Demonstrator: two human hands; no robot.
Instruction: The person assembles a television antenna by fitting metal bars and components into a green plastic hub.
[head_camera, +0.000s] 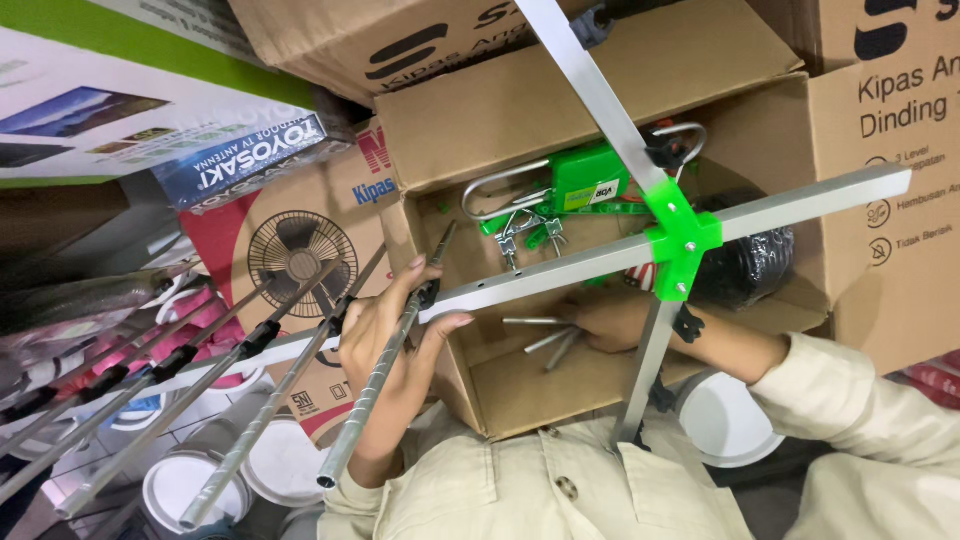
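Note:
My left hand (392, 345) grips the silver square boom (540, 280) of an antenna, where a ribbed metal rod (375, 385) crosses it at a black clip. Several more ribbed rods (215, 375) sit clipped along the boom to the left. A green plastic cross joint (680, 235) links the boom to a second silver bar (590, 85). My right hand (608, 318) reaches under the boom into an open cardboard box (520, 395), fingers closed on a few short loose metal rods (545, 335).
Inside the box lie a green plastic part (588, 180), metal U-bolts (495, 190) and a black bag (745, 265). More cardboard boxes (880, 180) are stacked around. A fan carton (290, 250) and white round lids (180, 490) are at the left.

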